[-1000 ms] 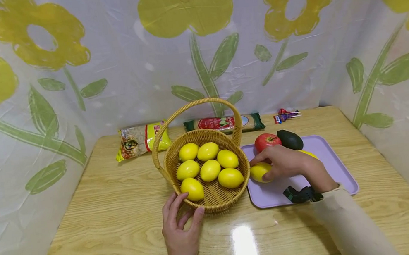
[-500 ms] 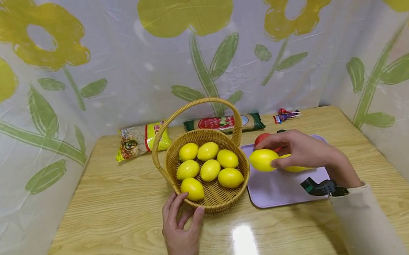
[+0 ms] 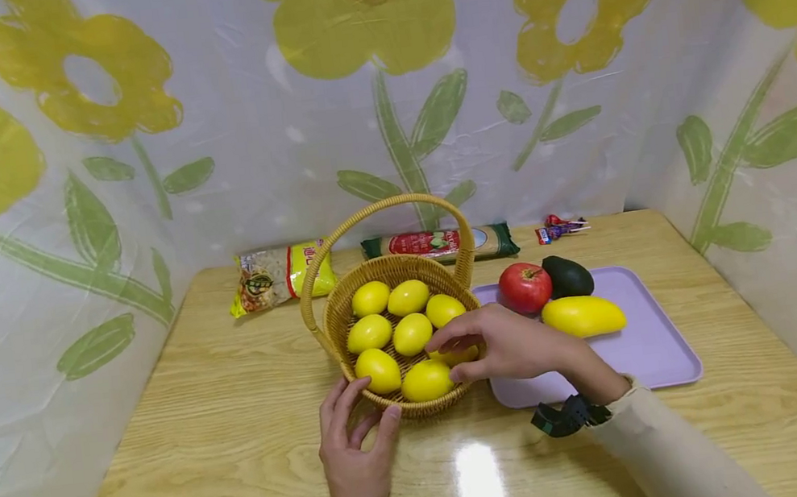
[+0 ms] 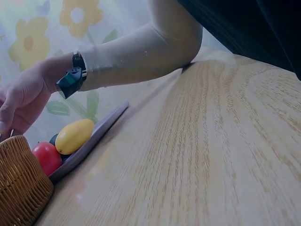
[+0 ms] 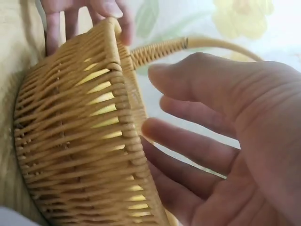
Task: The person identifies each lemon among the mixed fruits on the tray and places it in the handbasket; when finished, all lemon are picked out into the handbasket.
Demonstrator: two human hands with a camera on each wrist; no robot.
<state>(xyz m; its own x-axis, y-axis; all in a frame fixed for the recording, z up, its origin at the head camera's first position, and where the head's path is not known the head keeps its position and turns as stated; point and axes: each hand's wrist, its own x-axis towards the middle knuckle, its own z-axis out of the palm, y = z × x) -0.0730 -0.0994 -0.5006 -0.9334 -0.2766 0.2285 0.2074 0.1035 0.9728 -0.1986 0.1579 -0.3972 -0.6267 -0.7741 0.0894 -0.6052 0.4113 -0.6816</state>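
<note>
A round wicker basket [image 3: 415, 409] with a tall arched handle holds several yellow lemons [image 3: 411, 334]. My left hand [image 3: 355, 455] grips the near-left rim, one fingertip over the edge and the other fingers outside. My right hand [image 3: 506, 342] is above the basket's right side, its fingers parted with nothing between them. A lemon [image 3: 425, 382] lies at the near side of the basket, right by my right thumb; another is partly hidden beneath the fingers. In the right wrist view, my right hand [image 5: 225, 117] reaches over the basket's rim [image 5: 124, 103] with its fingers spread.
A purple tray [image 3: 662, 362] to the right bears a red pomegranate-like fruit [image 3: 525, 288], a dark green avocado [image 3: 567, 276] and a yellow mango [image 3: 584, 316]. Along the back lie a yellow food packet [image 3: 278, 279], a long green-ended packet [image 3: 442, 245] and lollipops [image 3: 561, 227].
My right hand picked a lemon up off the tray, carried it left and let it go at the basket's near side. My left hand stays on the rim.
</note>
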